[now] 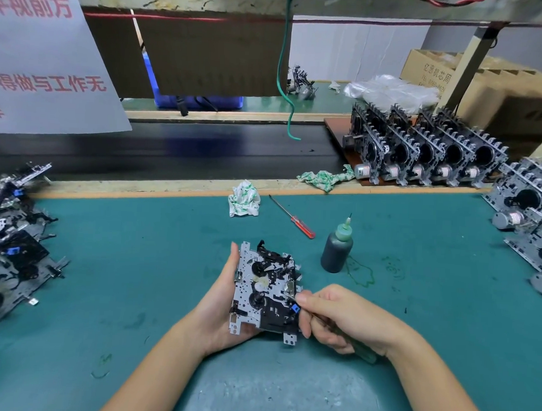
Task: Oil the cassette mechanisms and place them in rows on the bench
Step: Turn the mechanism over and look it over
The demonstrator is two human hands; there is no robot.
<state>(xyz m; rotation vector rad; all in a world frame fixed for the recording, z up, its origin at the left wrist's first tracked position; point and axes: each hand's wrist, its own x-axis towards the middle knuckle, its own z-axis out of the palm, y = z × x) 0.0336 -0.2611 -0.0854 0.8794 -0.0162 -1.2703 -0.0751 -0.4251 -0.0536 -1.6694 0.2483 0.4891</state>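
Heap of cassette mechanisms (11, 250) cut off at left edge, left hand (218, 308) cradling one mechanism (264, 290) above green tabletop (137, 261), right hand (336, 317) pinching thin green-handled tool (355, 344), tip hard to see, oil bottle (337, 247) beyond, standing rows (427, 153) far right, partly cropped.

Teal-matted bench (135, 292), black conveyor (172, 151)
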